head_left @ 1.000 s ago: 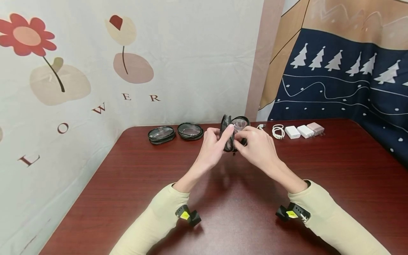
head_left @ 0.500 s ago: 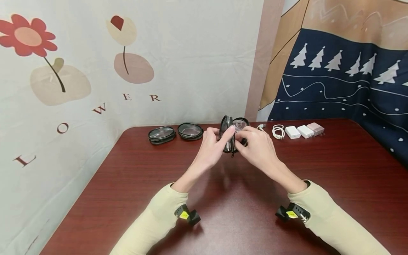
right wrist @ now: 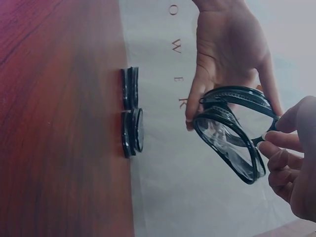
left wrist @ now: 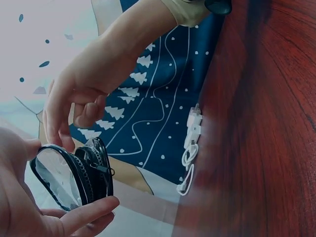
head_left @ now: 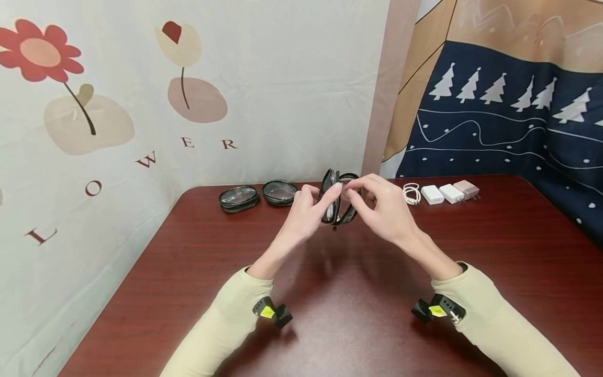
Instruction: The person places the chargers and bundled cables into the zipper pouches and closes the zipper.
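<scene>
Raised over the far side of the table, a small clear oval zip pouch (head_left: 331,212) with black trim hangs unzipped, its two halves spread apart. My left hand (head_left: 305,212) grips one half, thumb on the near face and fingers behind. A zip pull dangles from the lower edge; the left wrist view shows the zipper teeth of the pouch (left wrist: 55,170) parted. My right hand (head_left: 390,212) pinches the rim of the other half between its fingertips, as the pouch (right wrist: 224,136) shows in the right wrist view. Something whitish shows through the clear side in the left hand.
Two similar black-trimmed pouches (head_left: 238,198) lie at the table's back left. At the back right sit a coiled white cable (head_left: 411,193), two white charger plugs (head_left: 432,195) and a pink one (head_left: 466,190). Another white cable (left wrist: 185,181) shows in the left wrist view. Patterned cloth hangs behind.
My right hand has risen and its fingers have shifted to the upper rim of the pouch. The pouch has moved slightly left, and its far half shows more. The right hand covers a cable end seen earlier.
</scene>
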### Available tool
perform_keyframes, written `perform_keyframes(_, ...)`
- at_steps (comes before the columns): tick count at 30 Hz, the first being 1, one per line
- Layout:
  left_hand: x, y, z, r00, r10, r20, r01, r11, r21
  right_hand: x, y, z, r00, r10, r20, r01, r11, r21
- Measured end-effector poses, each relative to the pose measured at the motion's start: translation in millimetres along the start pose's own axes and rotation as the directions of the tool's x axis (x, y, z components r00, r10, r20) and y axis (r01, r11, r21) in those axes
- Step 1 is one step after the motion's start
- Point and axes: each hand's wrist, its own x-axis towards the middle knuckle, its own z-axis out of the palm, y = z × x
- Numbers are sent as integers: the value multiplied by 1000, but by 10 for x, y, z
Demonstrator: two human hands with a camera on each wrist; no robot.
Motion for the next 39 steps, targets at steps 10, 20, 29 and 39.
perform_keyframes(10, 25, 6, -22, 1000, 17, 7, -17, 998, -57, 75, 113, -182, 997, 78, -22, -78, 997, -11)
perform_keyframes(20, 34, -11, -41, 998, 37, 40, -33, 993, -111, 160, 308, -385, 991, 127, -44, -129, 991, -45)
perform_keyframes(29, 44, -34, -30, 998, 34, 58, -25, 988, -151, 169, 540, -539, 976, 211, -51, -215, 973, -88)
perform_keyframes(39, 42, -39, -26, 997, 27, 67, -15, 984, -180, 114, 817, -697, 946, 320, -47, -323, 936, -140)
